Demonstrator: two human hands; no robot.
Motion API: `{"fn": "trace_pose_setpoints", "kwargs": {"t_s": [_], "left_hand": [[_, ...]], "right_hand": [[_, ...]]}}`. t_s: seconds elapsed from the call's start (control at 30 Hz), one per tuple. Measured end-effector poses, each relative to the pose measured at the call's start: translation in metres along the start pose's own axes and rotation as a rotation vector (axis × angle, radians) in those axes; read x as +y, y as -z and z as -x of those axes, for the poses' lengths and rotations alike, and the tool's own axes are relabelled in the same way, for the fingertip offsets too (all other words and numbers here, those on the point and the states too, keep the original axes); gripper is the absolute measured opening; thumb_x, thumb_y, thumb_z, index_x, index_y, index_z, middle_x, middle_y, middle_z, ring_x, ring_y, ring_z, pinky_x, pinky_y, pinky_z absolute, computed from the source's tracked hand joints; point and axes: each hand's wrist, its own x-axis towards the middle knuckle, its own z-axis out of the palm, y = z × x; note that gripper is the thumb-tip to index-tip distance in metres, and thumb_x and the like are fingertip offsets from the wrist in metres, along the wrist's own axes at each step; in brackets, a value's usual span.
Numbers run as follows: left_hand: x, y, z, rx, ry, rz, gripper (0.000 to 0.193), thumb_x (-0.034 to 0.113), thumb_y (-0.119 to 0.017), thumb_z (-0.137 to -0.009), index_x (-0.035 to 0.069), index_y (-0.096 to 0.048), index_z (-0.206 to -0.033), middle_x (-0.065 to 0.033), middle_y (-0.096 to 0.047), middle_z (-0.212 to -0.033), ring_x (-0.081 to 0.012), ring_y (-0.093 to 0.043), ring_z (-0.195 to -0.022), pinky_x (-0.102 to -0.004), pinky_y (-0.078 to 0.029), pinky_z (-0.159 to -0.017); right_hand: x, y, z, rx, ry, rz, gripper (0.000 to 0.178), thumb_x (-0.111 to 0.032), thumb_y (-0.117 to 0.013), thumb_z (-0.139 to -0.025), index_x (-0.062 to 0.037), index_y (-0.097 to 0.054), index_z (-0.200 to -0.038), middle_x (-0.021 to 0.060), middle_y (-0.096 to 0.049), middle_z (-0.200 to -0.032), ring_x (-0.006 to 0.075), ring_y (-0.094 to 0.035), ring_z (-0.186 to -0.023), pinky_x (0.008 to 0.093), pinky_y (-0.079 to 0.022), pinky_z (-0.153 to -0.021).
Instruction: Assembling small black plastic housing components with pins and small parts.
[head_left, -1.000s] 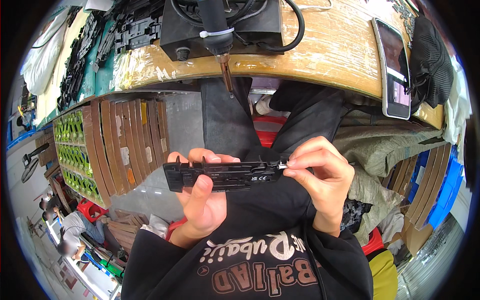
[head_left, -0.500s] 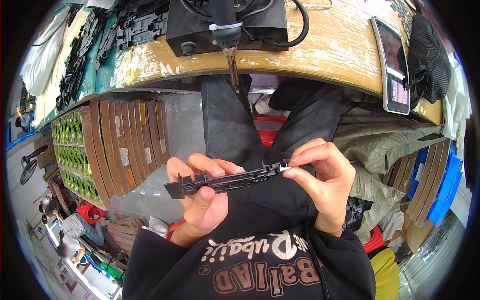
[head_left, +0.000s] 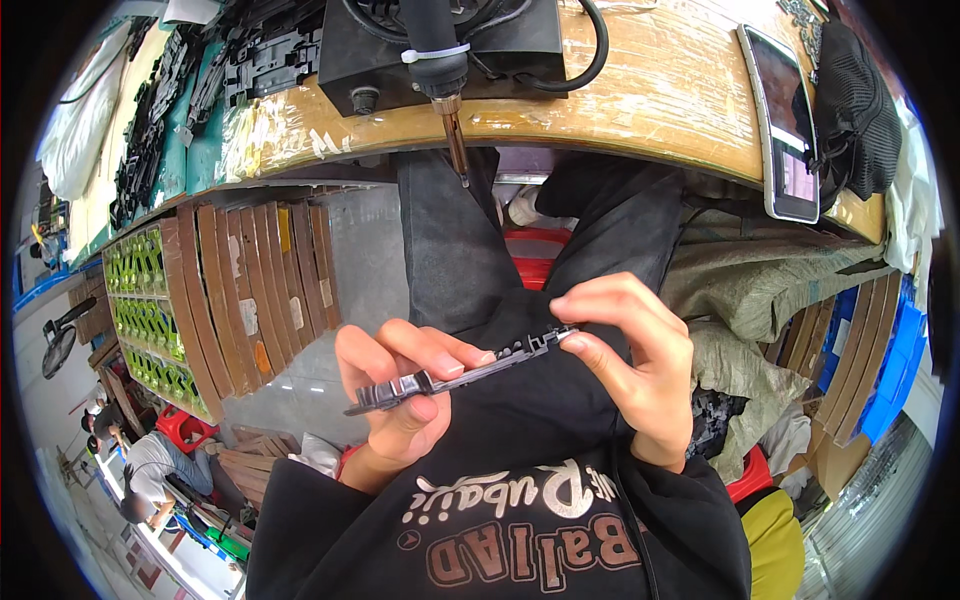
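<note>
A long black moulded plastic part [head_left: 470,376] is held over my lap, tilted so that its right end is higher. My left hand [head_left: 402,385] grips its left portion, fingers on the far side and thumb on the near side. At the other end, my right hand [head_left: 635,360] pinches the tip between thumb and forefinger. Whether a small piece also sits in that pinch is hidden by the fingertips. Beyond the hands, a soldering-iron-like tool [head_left: 437,75] with a metal tip points down over the table edge.
The wooden table [head_left: 670,100] carries a black box [head_left: 345,65], a phone-like device [head_left: 780,125] and a black mesh pouch [head_left: 855,115]. Similar black parts [head_left: 270,65] lie at the far left. Stacked brown trays [head_left: 235,300] stand left; sacking [head_left: 745,280] hangs right. Another person [head_left: 160,465] is at lower left.
The black part has been turned so that it shows a thinner edge, and its right end has risen slightly. My right hand has shifted a little left with it.
</note>
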Motion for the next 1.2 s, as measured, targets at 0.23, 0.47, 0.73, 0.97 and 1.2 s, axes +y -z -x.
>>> {"fn": "trace_pose_setpoints", "kwargs": {"t_s": [0.23,0.47,0.73,0.97,1.2], "left_hand": [[-0.011,0.001,-0.012,-0.043,0.172,0.127,0.036,-0.008,-0.052,-0.066,0.008,-0.038,-0.095,-0.0177,-0.042,-0.110,-0.0299,-0.043,-0.107,-0.0460,-0.023,-0.100],[0.007,-0.004,-0.014,0.066,1.116,0.404,0.040,0.012,-0.051,-0.074,-0.004,-0.040,-0.108,-0.0094,-0.050,-0.073,-0.0143,-0.047,-0.059,-0.0257,-0.037,-0.053],[-0.011,-0.006,-0.014,0.088,0.771,-0.156,0.040,0.013,-0.055,-0.075,-0.001,-0.044,-0.112,-0.0053,-0.053,-0.099,-0.0073,-0.052,-0.086,-0.0191,-0.040,-0.076],[-0.023,0.006,-0.030,0.189,0.454,-0.386,0.036,0.005,-0.052,-0.081,-0.001,-0.040,-0.115,-0.0048,-0.050,-0.101,-0.0072,-0.050,-0.087,-0.0216,-0.042,-0.076],[-0.021,0.004,-0.042,0.177,0.435,-0.367,0.036,0.004,-0.052,-0.080,-0.001,-0.041,-0.114,-0.0056,-0.051,-0.098,-0.0078,-0.051,-0.084,-0.0217,-0.043,-0.073]], "right_hand": [[0.008,0.012,-0.003,0.071,0.131,-0.002,0.017,0.008,-0.063,-0.065,0.0036,-0.061,-0.081,0.0142,-0.062,-0.083,0.0225,-0.061,-0.075,0.0276,-0.049,-0.065],[0.023,0.006,-0.015,-0.172,0.359,-0.108,0.018,0.007,-0.062,-0.065,0.0041,-0.062,-0.083,0.0155,-0.061,-0.084,0.0231,-0.061,-0.075,0.0268,-0.051,-0.063],[0.037,-0.010,-0.019,-0.027,0.212,0.040,0.021,0.005,-0.061,-0.070,0.0002,-0.062,-0.091,0.0131,-0.061,-0.087,0.0207,-0.060,-0.081,0.0271,-0.050,-0.065],[0.028,-0.007,-0.005,-0.443,-0.604,-0.736,0.047,0.002,-0.057,-0.077,0.0033,-0.035,-0.119,0.0109,-0.057,-0.069,0.0186,-0.060,-0.058,0.0283,-0.052,-0.055],[0.028,-0.016,-0.004,-0.452,-0.577,-1.023,0.052,0.002,-0.056,-0.079,-0.0003,-0.028,-0.123,0.0151,-0.059,-0.070,0.0261,-0.062,-0.058,0.0321,-0.053,-0.053]]}}
